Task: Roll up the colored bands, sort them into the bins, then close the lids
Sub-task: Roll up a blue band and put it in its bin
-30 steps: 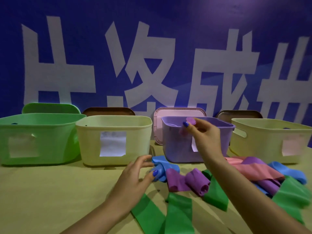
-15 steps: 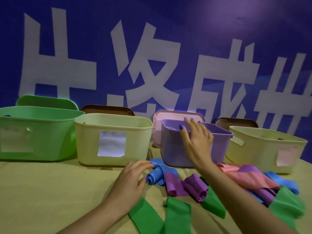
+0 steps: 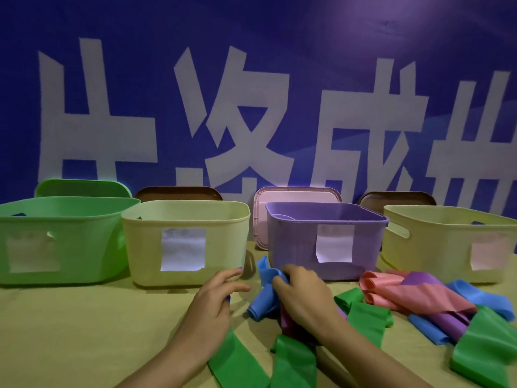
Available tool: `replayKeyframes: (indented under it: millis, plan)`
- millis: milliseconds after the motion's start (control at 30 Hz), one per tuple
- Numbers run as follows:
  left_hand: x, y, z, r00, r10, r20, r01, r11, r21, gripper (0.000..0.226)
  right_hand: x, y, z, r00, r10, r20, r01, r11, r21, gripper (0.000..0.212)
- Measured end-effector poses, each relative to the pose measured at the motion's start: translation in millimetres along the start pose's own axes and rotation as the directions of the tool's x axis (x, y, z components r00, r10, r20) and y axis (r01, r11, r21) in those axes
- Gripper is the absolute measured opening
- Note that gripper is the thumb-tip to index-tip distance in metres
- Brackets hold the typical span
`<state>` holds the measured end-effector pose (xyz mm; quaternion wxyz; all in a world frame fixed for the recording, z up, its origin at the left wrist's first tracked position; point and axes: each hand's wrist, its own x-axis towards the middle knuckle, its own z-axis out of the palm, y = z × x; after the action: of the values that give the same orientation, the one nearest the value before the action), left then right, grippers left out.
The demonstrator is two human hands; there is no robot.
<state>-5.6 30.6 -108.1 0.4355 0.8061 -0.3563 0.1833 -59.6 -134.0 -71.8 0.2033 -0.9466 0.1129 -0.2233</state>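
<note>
A loosely rolled blue band [image 3: 261, 299] lies on the table in front of the purple bin [image 3: 296, 247]. My right hand [image 3: 303, 299] grips its upper end with curled fingers. Just left of the band my left hand [image 3: 215, 301] hovers with relaxed fingers and holds nothing. A purple band [image 3: 286, 320] shows partly under my right hand. Flat green bands [image 3: 237, 365] run toward me. To the right is a pile of pink [image 3: 405, 296], purple, blue [image 3: 481, 298] and green [image 3: 481, 357] bands.
Four open bins stand in a row: green [image 3: 56, 214], yellow [image 3: 184, 217], purple, and another yellow [image 3: 447, 239]. Behind them lean a green lid [image 3: 84, 187], a brown lid [image 3: 179, 193], a pink lid [image 3: 296, 193] and a second brown lid [image 3: 397, 197], against the blue wall.
My right hand came down from the purple bin's rim, where it held a small purple roll, and now grips the blue band. My left hand let go of that band and shifted left.
</note>
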Motion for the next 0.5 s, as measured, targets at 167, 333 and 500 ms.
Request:
replayKeyframes:
  millis: [167, 333, 500]
  plan:
    - [-5.1, 9.6, -3.0, 1.0, -0.015, 0.007, 0.015, 0.997, -0.076, 0.035, -6.2, -1.0, -25.0, 0.984, 0.114, -0.139, -0.007, 0.796, 0.605, 0.022]
    - [-10.6, 28.0, -5.8, 0.991, -0.128, 0.041, 0.135, 0.949, -0.283, 0.03, -4.2, -15.8, -41.9, 0.927, 0.304, 0.218, -0.229, 0.0, 0.973, 0.019]
    - [-15.8, 29.3, -4.4, 0.977, -0.103, 0.186, 0.163, 0.923, -0.348, 0.085, -14.9, -21.5, -53.1, 0.926, 0.066, 0.372, -0.318, -0.398, 0.861, 0.017]
